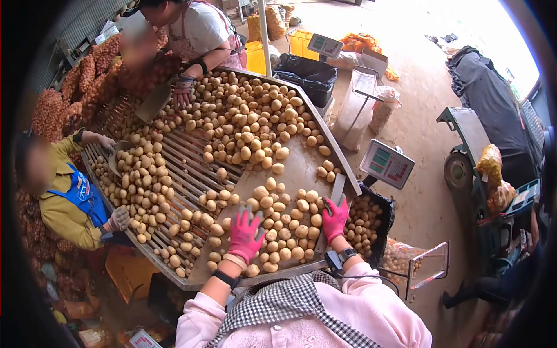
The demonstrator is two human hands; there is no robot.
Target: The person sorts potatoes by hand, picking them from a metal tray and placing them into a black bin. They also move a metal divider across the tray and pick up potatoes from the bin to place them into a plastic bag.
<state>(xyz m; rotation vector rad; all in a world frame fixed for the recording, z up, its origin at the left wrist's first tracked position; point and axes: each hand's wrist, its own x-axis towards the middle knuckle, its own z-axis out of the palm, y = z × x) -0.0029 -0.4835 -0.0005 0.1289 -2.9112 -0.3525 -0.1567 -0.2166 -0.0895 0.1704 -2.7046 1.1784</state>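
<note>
Both my hands wear pink gloves and are over the sorting table [306, 165]. My left hand [246, 235] is open, its fingers spread among the loose potatoes [284, 223] near the front edge; its fingertips are slightly blurred. At the table's right end, my right hand [335, 221] is closed round a flat metal strip [338, 188], thumb on one side and fingers on the other. Potatoes lie just left of the strip. Beyond it, a black-lined container [377, 217] holds more potatoes.
Across the table a co-worker's gloved hand [184, 90] touches potatoes beside a metal scoop [154, 103]. Another person on the left holds a scoop [119, 156]. Slats [191, 156] form the table's middle. A scale display [387, 164] and a metal-framed trolley [429, 264] stand right.
</note>
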